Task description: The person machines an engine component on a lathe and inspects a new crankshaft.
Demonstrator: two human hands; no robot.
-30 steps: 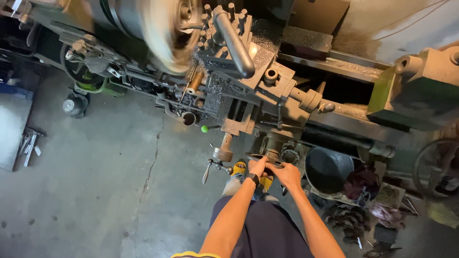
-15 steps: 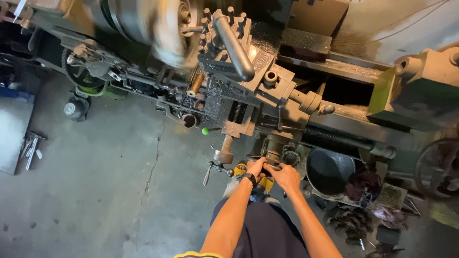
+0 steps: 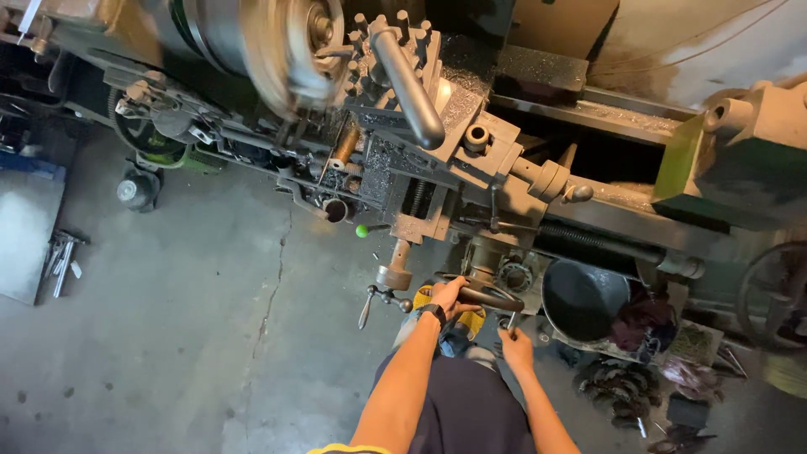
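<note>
My left hand (image 3: 450, 296) curls tight around the near rim of the handwheel (image 3: 481, 296), while my right hand (image 3: 514, 346) below it seemingly pinches a small lever (image 3: 510, 322).

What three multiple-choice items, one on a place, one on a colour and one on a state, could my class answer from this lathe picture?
1. Where is the left hand?
A. on the handwheel
B. on the floor
C. on the bucket

2. What colour is the small knob on the lever in front of the carriage?
A. red
B. green
C. white

3. What state is the chuck in?
A. lying on the floor
B. wrapped in cloth
C. spinning

Answers:
1 A, its fingers wrap the wheel's rim.
2 B, the ball shows bright green against the grey floor.
3 C, it is smeared with motion blur while the parts beside it are sharp.
</note>
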